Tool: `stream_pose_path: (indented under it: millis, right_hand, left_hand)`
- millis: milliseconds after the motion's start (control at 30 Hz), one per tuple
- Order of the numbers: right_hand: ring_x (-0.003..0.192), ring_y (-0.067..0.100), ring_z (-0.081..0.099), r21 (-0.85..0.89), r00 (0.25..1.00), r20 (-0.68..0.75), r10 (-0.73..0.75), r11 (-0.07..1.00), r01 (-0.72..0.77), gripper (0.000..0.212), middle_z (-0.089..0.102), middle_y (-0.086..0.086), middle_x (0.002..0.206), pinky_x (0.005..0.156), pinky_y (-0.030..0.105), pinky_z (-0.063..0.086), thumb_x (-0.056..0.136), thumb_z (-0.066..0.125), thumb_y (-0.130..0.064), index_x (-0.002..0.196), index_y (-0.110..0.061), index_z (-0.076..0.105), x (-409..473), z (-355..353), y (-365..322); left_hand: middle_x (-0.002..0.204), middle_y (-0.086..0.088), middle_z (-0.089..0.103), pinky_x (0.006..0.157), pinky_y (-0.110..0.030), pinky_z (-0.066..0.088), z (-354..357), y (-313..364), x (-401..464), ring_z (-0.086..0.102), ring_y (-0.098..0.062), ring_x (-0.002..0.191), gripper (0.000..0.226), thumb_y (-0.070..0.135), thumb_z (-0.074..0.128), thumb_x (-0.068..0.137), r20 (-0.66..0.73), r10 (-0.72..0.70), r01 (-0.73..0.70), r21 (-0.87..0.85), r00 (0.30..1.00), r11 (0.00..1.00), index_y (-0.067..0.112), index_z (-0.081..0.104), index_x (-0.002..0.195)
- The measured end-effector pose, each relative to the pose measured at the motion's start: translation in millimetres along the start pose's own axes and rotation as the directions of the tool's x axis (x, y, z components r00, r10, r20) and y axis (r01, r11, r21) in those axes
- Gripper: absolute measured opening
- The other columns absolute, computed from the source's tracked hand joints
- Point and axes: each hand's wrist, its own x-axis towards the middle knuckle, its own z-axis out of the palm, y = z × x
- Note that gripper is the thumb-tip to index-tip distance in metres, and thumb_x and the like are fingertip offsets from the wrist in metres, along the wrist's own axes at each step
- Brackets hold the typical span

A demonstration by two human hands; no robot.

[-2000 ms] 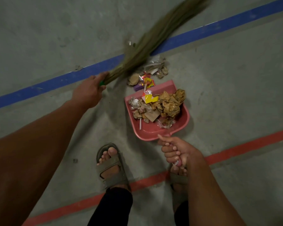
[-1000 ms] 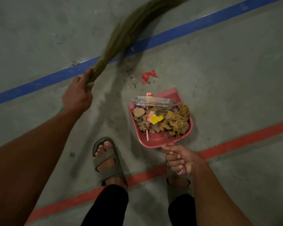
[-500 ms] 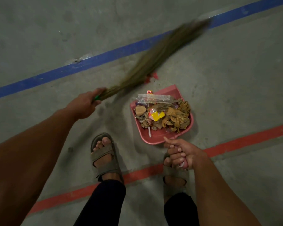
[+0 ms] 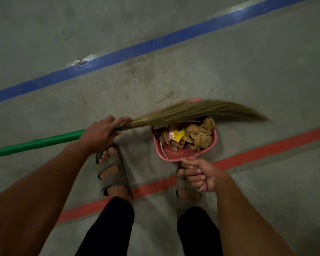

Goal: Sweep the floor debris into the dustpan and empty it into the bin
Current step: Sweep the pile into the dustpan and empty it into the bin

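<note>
I see my left hand (image 4: 102, 133) wrapped around the broom (image 4: 192, 112) right where the green handle (image 4: 35, 143) meets the grass bristles, fingers curled over the top of it. The handle runs out toward 9 o'clock, and the bristle head lies nearly flat toward 3 o'clock, sweeping across the far lip of the pink dustpan (image 4: 174, 154).

My right hand (image 4: 201, 175) grips the dustpan's handle at its 6 o'clock end, fingers folded tightly round it, thumb on top. The pan sits just ahead of my right foot, between the red floor stripe (image 4: 266, 146) and the blue floor stripe (image 4: 137, 50). It is loaded with debris (image 4: 194, 135): crumpled brown paper, a yellow scrap (image 4: 179, 134) and some pale wrappers, heaped toward the pan's 12 o'clock side under the bristles. I cannot tell whether the bristles touch the heap.

My left sandal (image 4: 111, 169) stands at 9 o'clock of the pan on the grey concrete floor (image 4: 248, 80), close to the red stripe; the right foot is largely hidden beneath my right hand.
</note>
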Motion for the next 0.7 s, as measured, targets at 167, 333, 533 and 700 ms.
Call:
stream_pose_path:
  millis: [167,333,533,700]
  right_hand:
    - [0.037,0.005,0.01,-0.043,1.0,-0.003,-0.009,0.999,0.008,0.061,0.023,-0.008,0.049,0.038,0.022,0.011,0.09,0.079,-0.032,0.076,-0.022,0.021,-10,-3,5]
    - [0.034,0.005,0.016,-0.021,1.0,0.023,-0.008,1.0,0.009,0.047,0.029,-0.009,0.048,0.04,0.022,0.01,0.097,0.072,-0.031,0.075,-0.022,0.032,-9,-11,7]
    - [0.034,0.003,0.019,-0.053,0.997,-0.076,0.002,0.999,-0.006,0.042,0.032,-0.01,0.047,0.04,0.02,0.011,0.102,0.063,-0.04,0.073,-0.021,0.04,-10,-15,1]
    - [0.033,0.003,0.02,-0.066,0.987,-0.158,-0.006,0.998,-0.005,0.043,0.029,-0.011,0.047,0.038,0.02,0.012,0.1,0.061,-0.045,0.072,-0.022,0.038,-9,-8,3]
  left_hand:
    - [0.106,-0.005,0.052,0.078,-0.046,0.052,-7,8,8,0.058,-0.03,0.087,0.058,0.028,0.055,0.103,-0.148,-0.033,0.024,-0.067,0.988,0.997,0.047,0.03,0.152]
    - [0.113,-0.014,0.057,0.086,-0.05,0.051,-10,0,26,0.059,-0.04,0.099,0.056,0.031,0.052,0.105,-0.225,-0.226,0.197,-0.143,0.948,0.97,0.049,0.03,0.152]
    - [0.121,-0.021,0.061,0.088,-0.048,0.051,7,-13,36,0.061,-0.042,0.102,0.055,0.033,0.05,0.106,-0.105,-0.348,0.338,-0.103,0.932,0.936,0.05,0.027,0.153]
    - [0.129,-0.015,0.06,0.098,-0.042,0.046,37,18,6,0.059,-0.036,0.115,0.056,0.037,0.048,0.104,0.102,-0.212,0.227,-0.169,0.972,0.959,0.049,0.028,0.155]
